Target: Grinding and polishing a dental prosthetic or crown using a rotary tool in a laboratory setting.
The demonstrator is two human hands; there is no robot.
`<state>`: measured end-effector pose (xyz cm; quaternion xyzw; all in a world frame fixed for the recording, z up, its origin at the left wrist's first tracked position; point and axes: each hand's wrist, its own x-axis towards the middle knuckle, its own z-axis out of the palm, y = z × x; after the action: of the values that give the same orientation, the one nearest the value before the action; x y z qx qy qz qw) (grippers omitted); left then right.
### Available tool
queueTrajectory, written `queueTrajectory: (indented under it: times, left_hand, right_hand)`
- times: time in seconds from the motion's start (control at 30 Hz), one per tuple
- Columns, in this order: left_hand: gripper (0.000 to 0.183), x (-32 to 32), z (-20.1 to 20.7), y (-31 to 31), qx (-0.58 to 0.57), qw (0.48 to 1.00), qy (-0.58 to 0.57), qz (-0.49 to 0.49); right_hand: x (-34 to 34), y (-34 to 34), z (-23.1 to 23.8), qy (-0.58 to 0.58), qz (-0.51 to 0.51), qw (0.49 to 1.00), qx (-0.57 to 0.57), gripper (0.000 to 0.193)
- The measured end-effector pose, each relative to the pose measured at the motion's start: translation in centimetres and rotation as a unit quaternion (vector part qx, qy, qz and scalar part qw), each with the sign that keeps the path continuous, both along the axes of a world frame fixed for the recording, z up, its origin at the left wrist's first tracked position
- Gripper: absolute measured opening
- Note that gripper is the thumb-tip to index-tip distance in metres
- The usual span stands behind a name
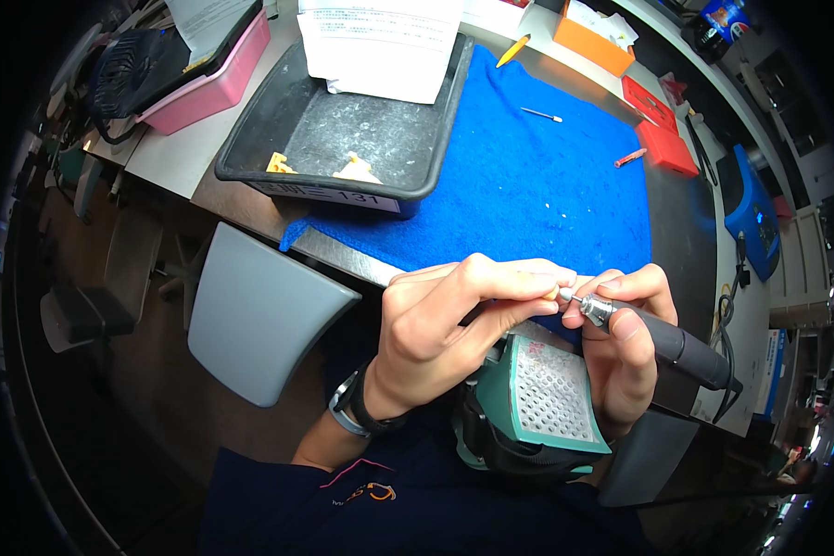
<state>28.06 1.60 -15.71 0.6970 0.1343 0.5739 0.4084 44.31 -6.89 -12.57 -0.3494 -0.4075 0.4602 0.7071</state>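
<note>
My right hand is wrapped round a dark grey rotary handpiece with a silver collar, its cable trailing off the far end. A pale grinding tip sticks out of it toward my left fingers. In a pinch, my left hand grips a small yellowish piece, mostly hidden by the fingertips; the tip is touching it or very close. Just below both hands stands a green box with a perforated metal top. A blue towel lies on the table beyond.
A black tray at the upper left holds yellow pieces and a printed sheet. A pink bin is farther left. A yellow pen-like tool, a thin bur, red boxes and a blue device lie around the towel.
</note>
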Motion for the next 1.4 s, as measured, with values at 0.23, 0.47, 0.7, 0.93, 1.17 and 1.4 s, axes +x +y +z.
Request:
queueTrajectory:
  times: [0.23, 0.47, 0.7, 0.93, 1.17, 1.4]
  left_hand:
    - [0.027, -0.09, -0.09, -0.04, -0.002, 1.000, 0.013, -0.003]
    - [0.026, -0.17, 0.04, -0.04, 0.004, 1.000, 0.014, 0.010]
    - [0.025, -0.13, 0.17, -0.05, 0.000, 1.000, 0.011, 0.006]
    - [0.027, -0.19, -0.09, -0.03, 0.000, 1.000, 0.006, 0.007]
    - [0.027, -0.21, -0.16, 0.05, 0.004, 1.000, 0.004, 0.003]
    - [0.028, -0.22, -0.07, -0.05, 0.003, 1.000, -0.001, 0.002]
  right_hand:
    - [-0.18, -0.03, 0.15, -0.016, -0.009, 1.000, -0.008, 0.016]
    - [-0.06, 0.12, -0.01, -0.010, 0.000, 1.000, -0.002, 0.015]
    - [0.08, -0.10, 0.10, 0.004, 0.004, 1.000, -0.011, 0.016]
    - [0.16, -0.09, -0.02, 0.013, 0.014, 1.000, -0.007, 0.016]
    - [0.23, -0.02, -0.01, 0.018, 0.021, 1.000, -0.006, 0.015]
    - [0.24, 0.18, -0.21, 0.021, 0.033, 0.999, 0.012, 0.015]
